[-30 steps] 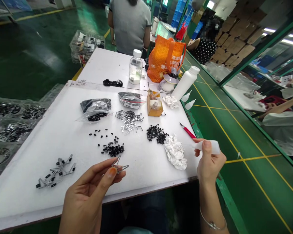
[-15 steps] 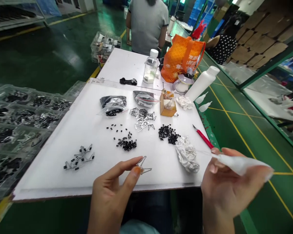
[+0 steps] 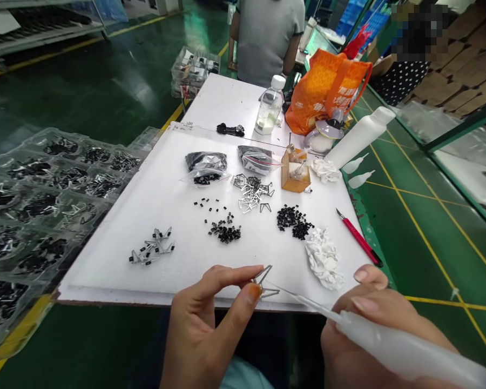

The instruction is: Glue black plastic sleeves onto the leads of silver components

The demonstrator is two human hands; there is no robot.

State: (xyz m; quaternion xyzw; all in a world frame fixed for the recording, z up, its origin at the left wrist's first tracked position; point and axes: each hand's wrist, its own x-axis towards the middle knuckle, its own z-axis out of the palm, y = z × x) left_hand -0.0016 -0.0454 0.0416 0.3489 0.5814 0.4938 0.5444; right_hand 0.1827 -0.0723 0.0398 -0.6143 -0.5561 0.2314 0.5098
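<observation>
The person's left hand pinches a metal clip between thumb and forefinger, above the near edge of the table — the right hand curls around a squeeze bottle, thin nozzle just beside the clip. Beyond lie crumpled cloth and a red knife.

A thin grey metal bracket is sitting in the left hand, left of a tapered translucent plastic bottle in the right hand. Behind, on the flat white table, a crumpled white wad is lying right of a heap of tiny black pieces and left of a slim red-handled knife.
</observation>
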